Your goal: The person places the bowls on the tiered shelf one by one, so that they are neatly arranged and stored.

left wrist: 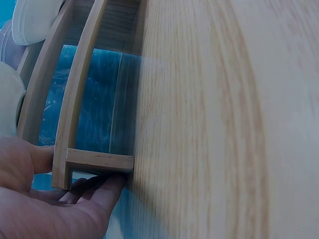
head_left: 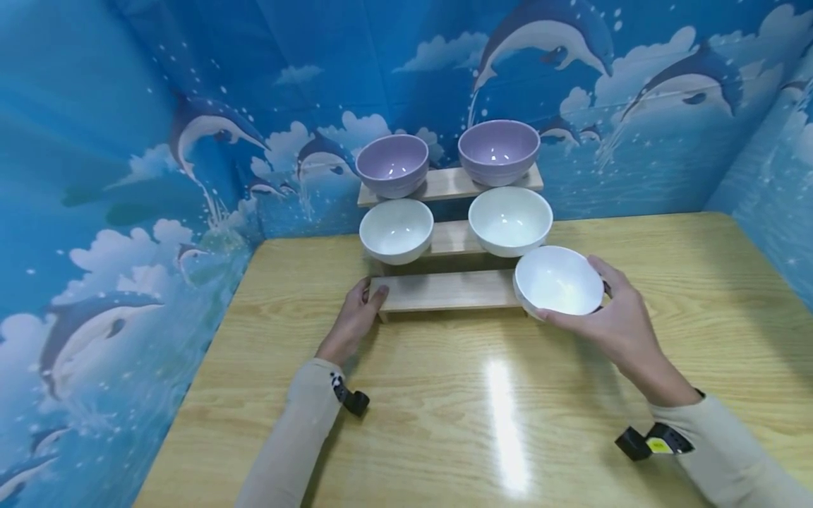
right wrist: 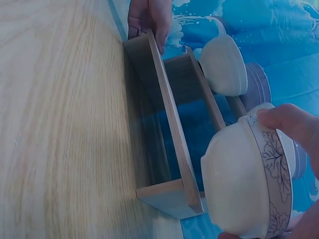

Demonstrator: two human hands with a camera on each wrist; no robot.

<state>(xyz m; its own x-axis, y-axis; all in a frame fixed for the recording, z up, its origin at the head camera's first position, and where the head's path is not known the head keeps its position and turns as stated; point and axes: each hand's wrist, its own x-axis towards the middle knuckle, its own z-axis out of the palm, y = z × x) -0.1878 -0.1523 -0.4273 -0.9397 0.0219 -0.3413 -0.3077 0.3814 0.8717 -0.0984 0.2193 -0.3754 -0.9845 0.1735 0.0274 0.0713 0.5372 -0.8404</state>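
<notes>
My right hand [head_left: 619, 324] holds a white bowl [head_left: 559, 281] by its sides, thumb near and fingers far, at the right end of the lowest step. A grey leaf-patterned band circles this bowl [right wrist: 239, 179] in the right wrist view. With my left hand [head_left: 356, 317] I grip the left end of a three-step wooden rack [head_left: 451, 291]. In the left wrist view, the thumb lies on the step's board [left wrist: 75, 99] and the fingers reach round its end support [left wrist: 99, 159]. Two white bowls, left [head_left: 396, 231] and right [head_left: 510, 221], sit on the middle step.
On the top step stand two purple bowls, one left [head_left: 392, 166] and one right [head_left: 499, 152]. The rack rests on a wood-grain table [head_left: 432, 409]. Behind and at the sides hangs a blue dolphin-print cloth [head_left: 356, 63], close to the rack's back.
</notes>
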